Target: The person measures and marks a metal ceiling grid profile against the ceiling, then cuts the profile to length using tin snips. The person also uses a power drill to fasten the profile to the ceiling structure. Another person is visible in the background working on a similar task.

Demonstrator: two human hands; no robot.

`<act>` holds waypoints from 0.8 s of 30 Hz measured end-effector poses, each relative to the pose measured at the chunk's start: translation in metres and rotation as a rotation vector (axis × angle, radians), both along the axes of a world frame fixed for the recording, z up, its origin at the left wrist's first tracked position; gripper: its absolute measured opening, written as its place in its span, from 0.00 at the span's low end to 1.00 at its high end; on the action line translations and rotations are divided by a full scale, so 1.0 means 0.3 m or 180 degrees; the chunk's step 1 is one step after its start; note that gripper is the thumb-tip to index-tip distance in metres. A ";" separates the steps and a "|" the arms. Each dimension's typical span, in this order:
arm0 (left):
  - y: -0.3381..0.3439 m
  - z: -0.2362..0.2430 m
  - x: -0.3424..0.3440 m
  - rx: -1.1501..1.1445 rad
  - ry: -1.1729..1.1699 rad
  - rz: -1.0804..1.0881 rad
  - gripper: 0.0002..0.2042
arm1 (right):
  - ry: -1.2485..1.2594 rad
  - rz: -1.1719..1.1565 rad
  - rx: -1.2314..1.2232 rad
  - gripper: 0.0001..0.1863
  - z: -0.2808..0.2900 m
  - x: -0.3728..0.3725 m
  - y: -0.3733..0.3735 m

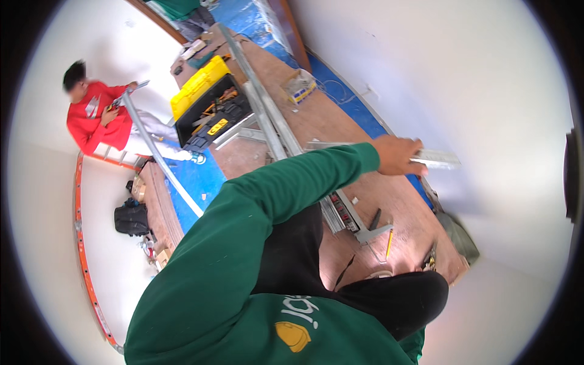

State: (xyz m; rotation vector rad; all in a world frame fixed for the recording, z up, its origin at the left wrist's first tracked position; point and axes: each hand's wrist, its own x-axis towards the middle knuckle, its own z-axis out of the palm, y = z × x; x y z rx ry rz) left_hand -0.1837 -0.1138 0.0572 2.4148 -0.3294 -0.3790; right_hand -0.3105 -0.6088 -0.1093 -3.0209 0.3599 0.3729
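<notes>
My left arm, in a green sleeve, reaches across to the right. My left hand [398, 155] is closed around a pale metal strip [441, 159], whose end sticks out past my fingers near the white wall. Another thin metal piece [328, 145] shows on the other side of my sleeve; I cannot tell whether it is the same strip. Under my arm, long metal channels [267, 115] lie along the brown board [340, 115]. Closer to me are an L-shaped metal square [372, 233], a yellow pencil [389, 243] and a dark slim tool [376, 218]. My right hand is out of sight.
A black toolbox [216, 121] with a raised yellow lid stands at the board's far left. Beyond it, a person in red [100, 115] holds a long metal channel [161, 155]. An orange ladder [85, 261] leans left. Another person in green [182, 12] stands at the back.
</notes>
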 end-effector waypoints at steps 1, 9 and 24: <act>-0.010 -0.011 -0.008 -0.0009 -0.0126 -0.0100 0.37 | -0.0076 -0.0017 0.0096 0.42 -0.013 0.016 -0.041; -0.071 -0.084 0.007 -0.0092 -0.0517 -0.0175 0.35 | -0.0052 -0.0156 0.0606 0.37 -0.196 0.063 -0.210; 0.033 -0.019 0.026 0.0765 -0.1405 -0.0138 0.33 | 0.0036 -0.1475 0.4580 0.28 0.026 -0.146 0.224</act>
